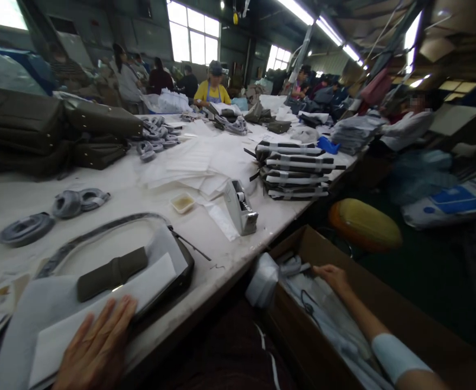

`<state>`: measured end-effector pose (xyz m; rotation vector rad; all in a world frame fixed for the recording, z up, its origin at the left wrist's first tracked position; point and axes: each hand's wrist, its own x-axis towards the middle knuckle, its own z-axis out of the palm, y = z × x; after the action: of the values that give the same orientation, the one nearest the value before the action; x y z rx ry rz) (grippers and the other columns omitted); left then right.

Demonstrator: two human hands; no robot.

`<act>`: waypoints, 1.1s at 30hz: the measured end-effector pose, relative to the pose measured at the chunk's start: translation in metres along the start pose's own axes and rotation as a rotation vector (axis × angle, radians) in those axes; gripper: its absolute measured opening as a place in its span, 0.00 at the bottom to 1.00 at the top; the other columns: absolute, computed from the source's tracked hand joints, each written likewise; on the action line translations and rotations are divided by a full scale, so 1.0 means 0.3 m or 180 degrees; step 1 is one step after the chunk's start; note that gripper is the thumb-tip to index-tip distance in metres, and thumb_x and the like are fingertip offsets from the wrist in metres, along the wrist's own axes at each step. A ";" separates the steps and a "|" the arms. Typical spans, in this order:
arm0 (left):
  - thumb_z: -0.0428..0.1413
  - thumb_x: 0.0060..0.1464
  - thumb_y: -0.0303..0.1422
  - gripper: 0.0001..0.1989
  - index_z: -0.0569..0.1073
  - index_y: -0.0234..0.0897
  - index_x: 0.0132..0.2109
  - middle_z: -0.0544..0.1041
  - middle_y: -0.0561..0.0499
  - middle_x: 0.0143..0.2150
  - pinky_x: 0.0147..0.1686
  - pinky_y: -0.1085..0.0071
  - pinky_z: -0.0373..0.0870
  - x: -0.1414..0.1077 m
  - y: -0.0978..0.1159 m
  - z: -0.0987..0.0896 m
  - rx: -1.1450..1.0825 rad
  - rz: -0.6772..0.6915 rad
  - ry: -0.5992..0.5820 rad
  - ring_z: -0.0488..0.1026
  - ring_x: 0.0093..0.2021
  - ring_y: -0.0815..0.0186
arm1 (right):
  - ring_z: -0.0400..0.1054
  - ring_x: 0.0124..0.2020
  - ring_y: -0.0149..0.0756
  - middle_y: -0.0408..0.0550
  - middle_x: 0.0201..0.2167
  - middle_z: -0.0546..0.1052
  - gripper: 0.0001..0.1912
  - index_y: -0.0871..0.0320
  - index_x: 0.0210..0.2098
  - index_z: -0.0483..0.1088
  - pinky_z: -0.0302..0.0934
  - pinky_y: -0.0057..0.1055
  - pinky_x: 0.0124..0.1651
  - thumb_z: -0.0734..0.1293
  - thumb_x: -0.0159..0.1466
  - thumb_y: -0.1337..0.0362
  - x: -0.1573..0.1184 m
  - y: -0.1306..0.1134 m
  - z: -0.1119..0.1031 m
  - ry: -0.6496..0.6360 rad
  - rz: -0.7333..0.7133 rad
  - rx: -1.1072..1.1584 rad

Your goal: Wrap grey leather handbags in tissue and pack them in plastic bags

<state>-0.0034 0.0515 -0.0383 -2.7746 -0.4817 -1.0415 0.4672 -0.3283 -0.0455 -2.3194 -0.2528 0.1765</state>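
My left hand [100,341] lies flat, fingers stretched, on a folded white sheet [51,346]. This sheet covers part of a dark olive bag [183,265], whose body is mostly hidden. An olive strap pad [111,273] rests on top, and a grey wrapped strap [100,230] curves behind it. On the right, my right hand [335,279] reaches into an open cardboard box [355,287]. Its fingers are pinched together at a translucent plastic bag [323,298] among other plastic-wrapped pieces.
A tape dispenser [240,208] and a small dish [182,203] stand on the table [205,257]. Behind them are stacked wrapped bundles [295,170] and white sheets [197,157]. Coiled grey straps [26,228] and olive bags [18,124] lie left. Co-workers sit farther back.
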 end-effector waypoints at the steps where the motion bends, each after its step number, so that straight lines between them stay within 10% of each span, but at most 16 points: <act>1: 0.44 0.63 0.27 0.27 0.57 0.45 0.68 0.72 0.50 0.61 0.68 0.56 0.52 0.001 0.003 -0.004 0.0013 -0.0048 -0.0022 0.62 0.65 0.59 | 0.65 0.18 0.43 0.47 0.12 0.70 0.20 0.54 0.12 0.67 0.60 0.37 0.23 0.67 0.42 0.44 -0.011 0.034 0.001 -0.0004 0.0073 0.0011; 5: 0.43 0.63 0.26 0.28 0.56 0.44 0.69 0.72 0.48 0.60 0.68 0.56 0.51 0.011 0.022 -0.020 0.0102 -0.0088 -0.0105 0.62 0.65 0.60 | 0.69 0.23 0.44 0.48 0.17 0.74 0.22 0.54 0.16 0.70 0.63 0.37 0.27 0.66 0.50 0.42 -0.063 -0.029 0.112 -0.0107 -0.0373 0.0098; 13: 0.44 0.63 0.23 0.29 0.55 0.40 0.69 0.72 0.47 0.60 0.68 0.60 0.51 0.033 0.035 -0.040 0.0279 -0.0035 -0.0102 0.62 0.65 0.61 | 0.73 0.39 0.36 0.47 0.35 0.78 0.12 0.55 0.37 0.73 0.64 0.30 0.45 0.59 0.70 0.62 -0.175 -0.641 0.428 -0.1068 -0.3271 -0.0230; 19: 0.48 0.63 0.27 0.27 0.57 0.35 0.68 0.71 0.46 0.61 0.69 0.58 0.49 0.049 0.048 -0.058 0.0591 0.0184 -0.0204 0.61 0.66 0.59 | 0.74 0.37 0.37 0.49 0.40 0.77 0.05 0.56 0.37 0.74 0.62 0.28 0.37 0.65 0.66 0.66 -0.096 -0.777 0.550 -0.1123 -0.2661 -0.1964; 28: 0.44 0.65 0.27 0.19 0.70 0.36 0.59 0.72 0.45 0.60 0.67 0.57 0.51 0.086 0.097 -0.058 0.0704 -0.0130 -0.0281 0.65 0.63 0.57 | 0.73 0.40 0.37 0.45 0.38 0.79 0.08 0.55 0.33 0.75 0.59 0.29 0.43 0.64 0.66 0.65 -0.112 -0.829 0.519 -0.1223 -0.2761 -0.1479; 33: 0.49 0.63 0.26 0.18 0.71 0.36 0.58 0.75 0.46 0.56 0.66 0.56 0.55 0.089 0.099 -0.032 0.0613 -0.0222 0.0099 0.66 0.62 0.57 | 0.74 0.39 0.38 0.45 0.34 0.80 0.10 0.53 0.32 0.78 0.60 0.30 0.41 0.64 0.65 0.61 -0.144 -0.936 0.532 -0.1977 -0.2999 -0.1627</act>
<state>0.0197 0.0280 -0.0141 -2.5862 -0.6425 -0.9937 0.3569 -0.0373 0.0511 -2.2822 -1.8149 0.3724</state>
